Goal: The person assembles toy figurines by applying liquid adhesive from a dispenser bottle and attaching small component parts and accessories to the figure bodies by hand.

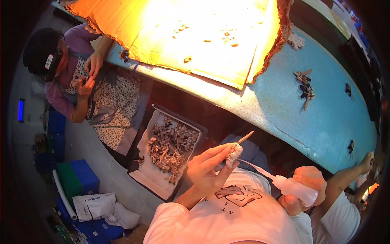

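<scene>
In the tray (147, 179) lie small parts (168, 148); the left hand (208, 167) pinches 1 pale piece (233, 154), the right hand (311, 177) grips 1 bottle (289, 187).

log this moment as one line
left hand: stick-like piece | right hand: squeeze bottle, nozzle toward piece | nearby: tray, heaped small parts

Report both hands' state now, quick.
Left hand: closed, holding a small whitish piece, with a thin stick jutting beyond it.
Right hand: closed around a translucent white nozzle bottle.
</scene>
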### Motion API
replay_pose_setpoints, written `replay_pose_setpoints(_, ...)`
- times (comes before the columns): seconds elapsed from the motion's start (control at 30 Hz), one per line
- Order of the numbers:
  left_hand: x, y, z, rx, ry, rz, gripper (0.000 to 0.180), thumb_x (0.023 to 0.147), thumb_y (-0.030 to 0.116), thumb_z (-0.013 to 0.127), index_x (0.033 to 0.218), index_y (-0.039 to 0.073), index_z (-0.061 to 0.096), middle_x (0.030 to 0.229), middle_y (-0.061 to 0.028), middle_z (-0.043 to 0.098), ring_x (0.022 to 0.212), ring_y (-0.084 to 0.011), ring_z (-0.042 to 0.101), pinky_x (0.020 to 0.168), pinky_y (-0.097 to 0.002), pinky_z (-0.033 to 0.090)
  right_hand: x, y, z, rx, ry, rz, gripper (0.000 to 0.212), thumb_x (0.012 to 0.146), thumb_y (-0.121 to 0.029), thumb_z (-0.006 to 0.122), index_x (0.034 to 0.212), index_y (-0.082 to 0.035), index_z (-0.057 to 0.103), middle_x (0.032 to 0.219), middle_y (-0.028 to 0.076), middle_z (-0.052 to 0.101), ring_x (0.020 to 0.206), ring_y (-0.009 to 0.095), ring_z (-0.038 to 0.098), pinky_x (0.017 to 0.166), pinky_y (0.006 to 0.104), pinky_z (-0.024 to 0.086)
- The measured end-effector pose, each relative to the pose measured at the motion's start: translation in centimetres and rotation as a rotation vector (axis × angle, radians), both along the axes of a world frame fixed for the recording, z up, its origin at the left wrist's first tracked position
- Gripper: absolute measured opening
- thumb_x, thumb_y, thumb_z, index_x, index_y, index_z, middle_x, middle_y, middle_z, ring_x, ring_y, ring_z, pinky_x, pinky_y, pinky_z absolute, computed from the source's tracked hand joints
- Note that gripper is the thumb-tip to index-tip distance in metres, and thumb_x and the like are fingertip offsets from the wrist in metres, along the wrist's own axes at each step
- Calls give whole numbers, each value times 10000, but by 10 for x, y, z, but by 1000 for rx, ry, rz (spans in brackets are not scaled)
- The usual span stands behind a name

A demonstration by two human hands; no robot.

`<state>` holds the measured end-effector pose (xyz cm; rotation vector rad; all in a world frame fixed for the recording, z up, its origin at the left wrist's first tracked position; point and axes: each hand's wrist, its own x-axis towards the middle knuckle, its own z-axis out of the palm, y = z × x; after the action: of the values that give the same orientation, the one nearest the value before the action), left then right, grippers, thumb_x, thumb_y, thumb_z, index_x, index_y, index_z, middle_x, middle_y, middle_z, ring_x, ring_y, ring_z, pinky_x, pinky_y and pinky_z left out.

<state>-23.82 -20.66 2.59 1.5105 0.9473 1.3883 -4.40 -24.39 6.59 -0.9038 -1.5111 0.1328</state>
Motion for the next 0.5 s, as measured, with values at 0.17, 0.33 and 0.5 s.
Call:
replay_pose_setpoints(0.17,-1,-2,0,-24,-35,3,256,668,-114,640,920,-96,601,963,-237,586,798,-267,631,688,-337,545,11,1,13,-122,-171,230,388,644,-286,736,771,30,550,530,43,541,346,136,394,319,237,282)
replay_pose_setpoints(0.33,-2,0,-2,37,-6,-31,297,713,-107,607,1008,-79,582,1001,-210,590,862,-233,619,712,-279,536,-10,6,1,77,56,-104,371,636,-284,739,742,22,558,499,35,515,334,132,380,315,237,275)
replay_pose_setpoints(0.5,-5,-3,-4,35,-8,-7,305,706,-109,612,1009,-78,584,999,-209,591,864,-233,619,715,-280,535,2,2,17,-89,-141,93,363,640,-291,740,716,11,553,502,36,519,340,139,389,320,241,290)
